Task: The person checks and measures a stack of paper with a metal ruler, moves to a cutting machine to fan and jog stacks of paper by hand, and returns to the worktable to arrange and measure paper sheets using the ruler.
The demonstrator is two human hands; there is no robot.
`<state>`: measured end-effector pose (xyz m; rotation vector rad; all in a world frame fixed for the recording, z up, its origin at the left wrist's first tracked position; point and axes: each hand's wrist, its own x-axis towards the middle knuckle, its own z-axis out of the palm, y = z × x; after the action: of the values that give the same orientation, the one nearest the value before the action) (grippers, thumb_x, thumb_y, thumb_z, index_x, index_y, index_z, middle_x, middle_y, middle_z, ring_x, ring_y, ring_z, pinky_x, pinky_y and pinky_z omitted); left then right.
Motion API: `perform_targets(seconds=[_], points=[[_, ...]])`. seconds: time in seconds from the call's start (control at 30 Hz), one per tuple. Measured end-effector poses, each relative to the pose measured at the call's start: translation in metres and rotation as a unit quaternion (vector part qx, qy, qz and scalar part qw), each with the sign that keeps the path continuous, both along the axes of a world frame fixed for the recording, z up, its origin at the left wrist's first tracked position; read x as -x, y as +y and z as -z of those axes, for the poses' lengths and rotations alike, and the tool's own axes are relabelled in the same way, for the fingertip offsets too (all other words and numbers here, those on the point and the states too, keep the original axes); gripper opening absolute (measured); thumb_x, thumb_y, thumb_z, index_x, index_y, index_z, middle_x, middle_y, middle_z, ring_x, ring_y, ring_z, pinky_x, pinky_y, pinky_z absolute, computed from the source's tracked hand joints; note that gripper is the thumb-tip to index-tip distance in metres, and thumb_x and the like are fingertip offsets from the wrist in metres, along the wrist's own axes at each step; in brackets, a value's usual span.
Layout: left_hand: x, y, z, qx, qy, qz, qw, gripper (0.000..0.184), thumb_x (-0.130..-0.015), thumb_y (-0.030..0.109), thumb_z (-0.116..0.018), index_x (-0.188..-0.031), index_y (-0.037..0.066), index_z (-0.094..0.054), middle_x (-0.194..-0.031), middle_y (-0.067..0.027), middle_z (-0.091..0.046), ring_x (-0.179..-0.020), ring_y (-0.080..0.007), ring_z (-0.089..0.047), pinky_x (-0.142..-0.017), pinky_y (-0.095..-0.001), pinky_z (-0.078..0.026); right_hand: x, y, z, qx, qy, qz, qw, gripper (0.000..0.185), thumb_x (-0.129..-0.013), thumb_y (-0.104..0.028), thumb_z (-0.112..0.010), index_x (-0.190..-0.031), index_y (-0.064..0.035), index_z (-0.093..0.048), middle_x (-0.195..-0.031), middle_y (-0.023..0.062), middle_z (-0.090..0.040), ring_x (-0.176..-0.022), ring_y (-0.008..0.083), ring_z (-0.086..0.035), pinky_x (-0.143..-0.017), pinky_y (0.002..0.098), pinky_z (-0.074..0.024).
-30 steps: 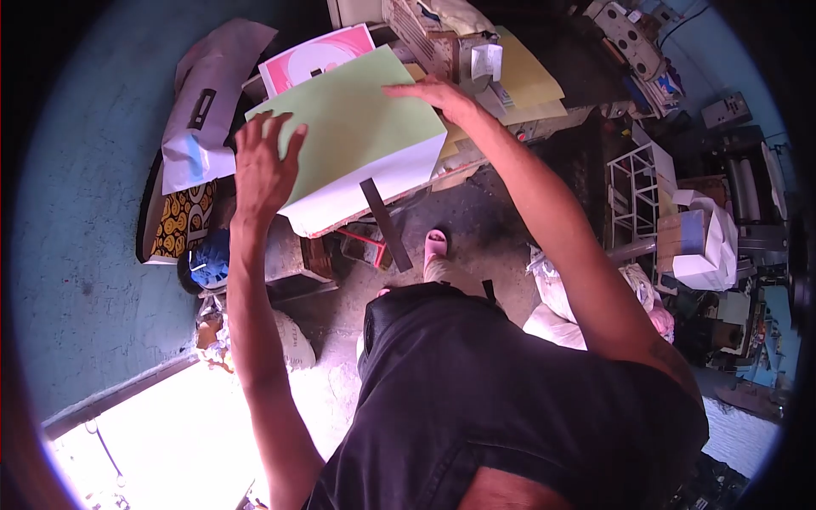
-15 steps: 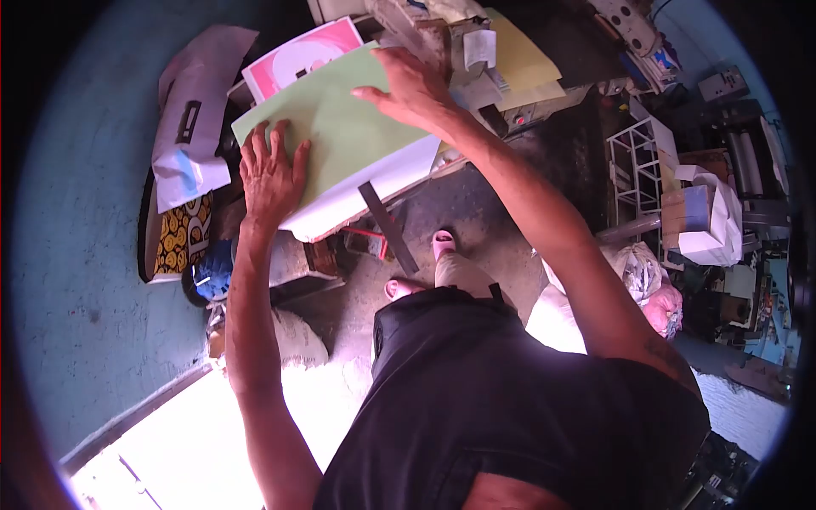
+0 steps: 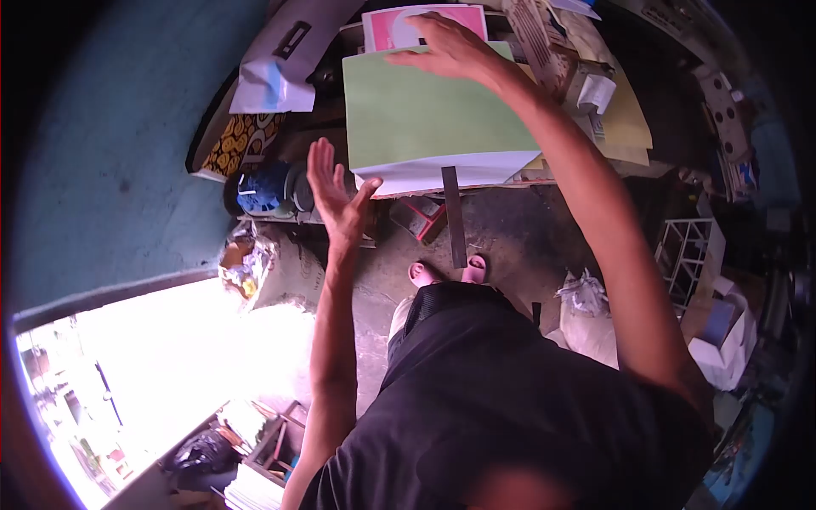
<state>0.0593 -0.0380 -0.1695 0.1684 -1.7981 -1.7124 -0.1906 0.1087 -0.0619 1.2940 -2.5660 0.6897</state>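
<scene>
A light green sheet (image 3: 425,115) lies on top of white paper (image 3: 450,172), which shows along its near edge. Beyond the far edge is a pink-and-white printed sheet (image 3: 387,27). My right hand (image 3: 452,53) reaches over that far edge with fingers apart, partly covering both sheets; whether it touches them I cannot tell. Just left of the paper, my left hand (image 3: 337,197) is held upright with fingers and thumb spread and nothing in it. A flat dark bar (image 3: 455,221) sticks out toward me from the paper's near edge.
Yellow sheets (image 3: 633,119) and a worn box-like block (image 3: 544,51) are to the right. A white plastic bag (image 3: 270,76) leans at the left by the blue wall (image 3: 110,153). On the floor are a red-framed object (image 3: 421,223) and a tied sack (image 3: 586,319).
My left hand has come off the green sheet, to its left. My right hand has shifted toward the far edge and the pink sheet. The whole view has turned.
</scene>
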Motion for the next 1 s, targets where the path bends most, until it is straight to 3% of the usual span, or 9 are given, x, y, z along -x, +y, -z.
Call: perform_targets(seconds=[0.13,0.2,0.23,0.27,0.33,0.37,0.47,0.83,1.0], points=[[0.007,0.015,0.009,-0.044,-0.004,-0.012,0.999,0.097,-0.075,0.009,-0.083,-0.152,0.005,-0.024,-0.157,-0.0161,-0.028,-0.146,-0.0305,-0.025,-0.117,-0.0516,-0.021,0.033,-0.050,0.010,-0.130,-0.054,-0.023,0.990,0.091,-0.080,-0.069,-0.062,-0.124,0.0107,-0.053,-0.124,0.0277,-0.058,-0.116,0.0396,-0.059,-0.099,0.0456,-0.0456],[0.012,0.026,0.012,-0.081,0.040,-0.004,0.996,0.084,-0.078,0.004,-0.079,-0.149,0.002,-0.034,-0.151,-0.0154,-0.040,-0.134,-0.0248,-0.043,-0.112,-0.0388,-0.034,0.040,-0.070,0.025,-0.109,-0.048,-0.029,0.992,0.083,-0.080,-0.069,-0.061,-0.109,0.0085,-0.063,-0.106,0.0250,-0.065,-0.100,0.0354,-0.065,-0.085,0.0453,-0.0499],[0.013,0.028,0.014,-0.096,0.034,-0.011,0.995,0.080,-0.079,0.004,-0.078,-0.148,0.002,-0.037,-0.147,-0.0152,-0.044,-0.131,-0.0238,-0.047,-0.110,-0.0382,-0.037,0.041,-0.075,0.012,-0.211,-0.130,-0.024,0.968,0.076,-0.080,-0.071,-0.061,-0.088,0.0045,-0.067,-0.080,0.0167,-0.065,-0.076,0.0269,-0.064,-0.067,0.0431,-0.0470],[0.014,0.031,0.016,-0.111,0.027,-0.018,0.993,0.077,-0.080,0.005,-0.078,-0.146,0.002,-0.039,-0.144,-0.0149,-0.049,-0.127,-0.0227,-0.051,-0.108,-0.0376,-0.039,0.043,-0.079,0.017,-0.186,-0.132,-0.057,0.972,0.073,-0.081,-0.071,-0.060,-0.073,0.0021,-0.065,-0.063,0.0093,-0.057,-0.061,0.0195,-0.056,-0.056,0.0389,-0.0393],[0.018,0.032,0.021,-0.092,0.031,-0.050,0.994,0.071,-0.081,0.007,-0.077,-0.144,0.004,-0.044,-0.138,-0.0140,-0.055,-0.123,-0.0201,-0.054,-0.106,-0.0360,-0.041,0.040,-0.083,0.019,-0.149,-0.190,-0.080,0.967,0.072,-0.081,-0.071,-0.060,-0.069,0.0005,-0.064,-0.060,0.0067,-0.054,-0.058,0.0173,-0.053,-0.054,0.0364,-0.0374],[0.019,0.032,0.023,-0.090,0.033,-0.057,0.994,0.071,-0.080,0.007,-0.078,-0.143,0.004,-0.045,-0.137,-0.0140,-0.055,-0.123,-0.0202,-0.054,-0.106,-0.0361,-0.041,0.043,-0.086,0.014,-0.234,-0.180,-0.052,0.954,0.062,-0.086,-0.060,-0.063,-0.090,0.0020,-0.069,-0.079,0.0126,-0.066,-0.073,0.0214,-0.063,-0.062,0.0360,-0.0462],[0.019,0.031,0.024,-0.086,0.040,-0.064,0.993,0.070,-0.081,0.007,-0.078,-0.143,0.002,-0.045,-0.136,-0.0137,-0.056,-0.122,-0.0212,-0.054,-0.106,-0.0379,-0.043,0.047,-0.087,0.024,-0.176,-0.093,-0.076,0.977,0.057,-0.085,-0.057,-0.064,-0.077,-0.0010,-0.072,-0.065,0.0166,-0.067,-0.060,0.0292,-0.066,-0.057,0.0453,-0.0482],[0.018,0.029,0.023,-0.069,0.022,-0.068,0.995,0.069,-0.080,0.012,-0.079,-0.141,0.002,-0.048,-0.138,-0.0158,-0.054,-0.123,-0.0237,-0.055,-0.105,-0.0383,-0.044,0.055,-0.088,0.030,-0.167,-0.083,-0.086,0.979,0.053,-0.085,-0.052,-0.066,-0.080,0.0003,-0.072,-0.068,0.0185,-0.067,-0.060,0.0299,-0.065,-0.057,0.0455,-0.0489],[0.011,0.028,0.009,-0.069,-0.005,-0.044,0.997,0.075,-0.081,0.015,-0.078,-0.145,0.003,-0.040,-0.146,-0.0169,-0.046,-0.135,-0.0277,-0.044,-0.112,-0.0440,-0.035,0.059,-0.085,0.038,-0.182,-0.063,-0.072,0.979,0.055,-0.085,-0.052,-0.066,-0.079,0.0025,-0.071,-0.068,0.0208,-0.067,-0.058,0.0333,-0.065,-0.057,0.0466,-0.0487]])
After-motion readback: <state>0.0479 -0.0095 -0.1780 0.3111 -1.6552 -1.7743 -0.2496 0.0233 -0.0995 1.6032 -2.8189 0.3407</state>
